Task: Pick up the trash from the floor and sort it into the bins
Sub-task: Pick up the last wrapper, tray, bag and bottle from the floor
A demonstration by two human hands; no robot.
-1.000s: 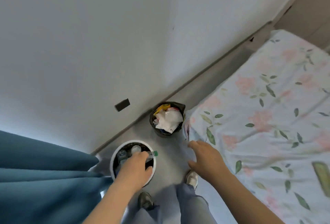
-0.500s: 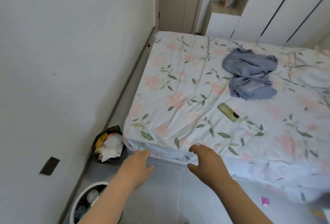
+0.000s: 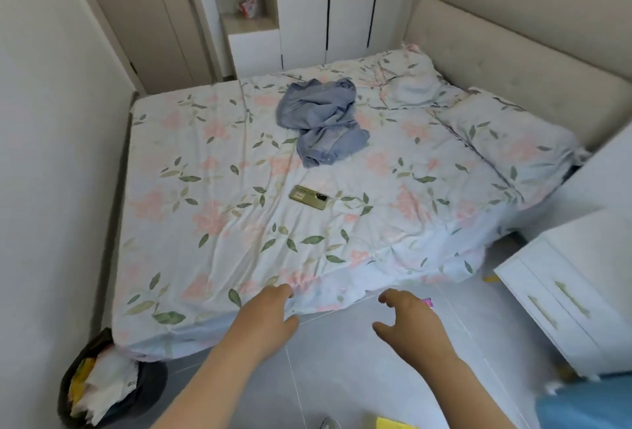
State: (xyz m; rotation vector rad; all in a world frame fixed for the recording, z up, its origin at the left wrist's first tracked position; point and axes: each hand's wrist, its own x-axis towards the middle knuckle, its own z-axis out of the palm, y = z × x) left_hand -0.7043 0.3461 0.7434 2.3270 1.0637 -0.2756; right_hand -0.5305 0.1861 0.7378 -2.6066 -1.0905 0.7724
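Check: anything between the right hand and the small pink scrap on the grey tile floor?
Nothing visible. The open right hand hovers right by the small pink scrap, which peeks out past its knuckles on the grey tile floor. The floral bedsheet edge hangs nearby but doesn't cover it.

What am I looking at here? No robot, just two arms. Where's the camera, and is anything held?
No machine: a person works bare-handed. The single camera sits on their head, looking forward and down, so the arms at the bottom are their own. The left hand and right hand are out in front, fingers relaxed, holding nothing. Ahead is a bed with a blue garment and a phone on it. For the task: a dark bin at lower left, stuffed with paper, and on the floor a pink scrap beside the right hand and a yellow scrap at the bottom edge.
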